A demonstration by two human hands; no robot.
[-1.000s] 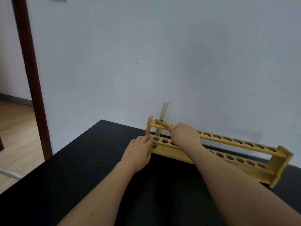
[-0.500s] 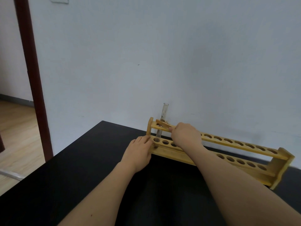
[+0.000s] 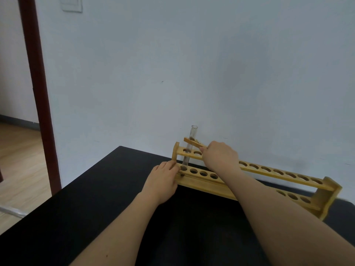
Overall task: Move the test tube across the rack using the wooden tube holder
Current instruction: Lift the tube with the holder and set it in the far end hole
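A long yellow wooden rack (image 3: pixel 269 174) with two rows of holes lies along the wall on the black table (image 3: pixel 96 217). A clear glass test tube (image 3: pixel 190 144) stands upright in the leftmost hole of the back row. The wooden tube holder (image 3: pixel 193 142) clamps the tube near its upper part. My right hand (image 3: pixel 221 155) grips the holder's handle end, above the rack. My left hand (image 3: pixel 163 181) rests flat against the rack's front left corner, fingers touching the wood.
A pale wall stands right behind the rack. A dark red door frame (image 3: pixel 38 93) and wooden floor (image 3: pixel 19 160) are at the left, beyond the table's left edge. A light switch (image 3: pixel 72 4) is high on the wall.
The tube has risen slightly in its hole with the holder clamped on it. My right hand has lifted a little. My left hand stays on the rack's corner.
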